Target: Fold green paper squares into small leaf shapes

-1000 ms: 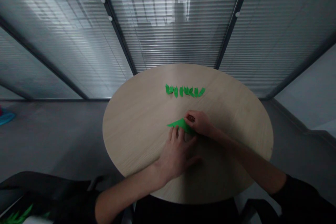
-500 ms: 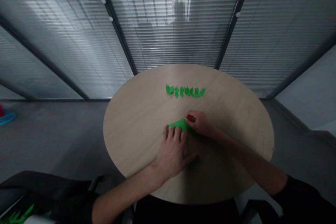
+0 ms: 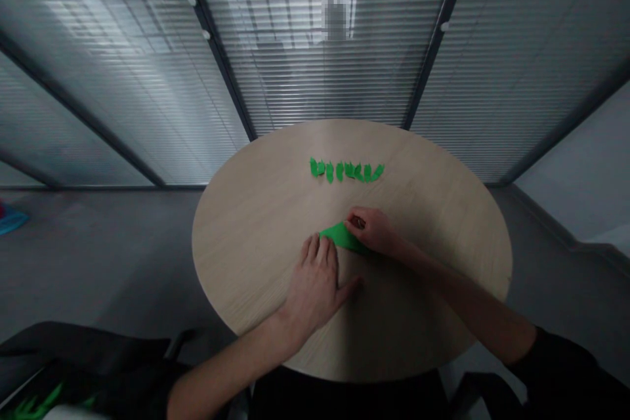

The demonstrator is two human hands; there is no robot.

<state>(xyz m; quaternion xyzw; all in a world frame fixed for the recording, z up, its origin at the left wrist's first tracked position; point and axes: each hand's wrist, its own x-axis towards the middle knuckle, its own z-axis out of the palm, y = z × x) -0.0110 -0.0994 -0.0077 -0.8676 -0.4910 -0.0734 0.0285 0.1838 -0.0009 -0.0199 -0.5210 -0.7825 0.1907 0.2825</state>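
A folded piece of bright green paper [image 3: 343, 237] lies on the round pale wood table [image 3: 260, 243], pinched at its right end by my right hand [image 3: 371, 230]. My left hand [image 3: 312, 289] rests flat on the wood with its fingers spread, just below the paper's left end. Its fingertips are very close to the paper, and I cannot tell whether they touch it. Farther back on the table, a row of several small green paper leaf shapes [image 3: 346, 170] lies apart from both hands.
Glass partitions with slatted blinds [image 3: 315, 79] stand behind the table, with a blurred figure beyond them. Grey floor surrounds the table. A dark chair [image 3: 83, 354] with something green on it sits at the lower left. A blue object [image 3: 7, 220] lies on the floor at the far left.
My left hand has slid left and back, away from the paper's underside. The paper has shifted slightly. My right hand stays on it, and the leaf row has not moved.
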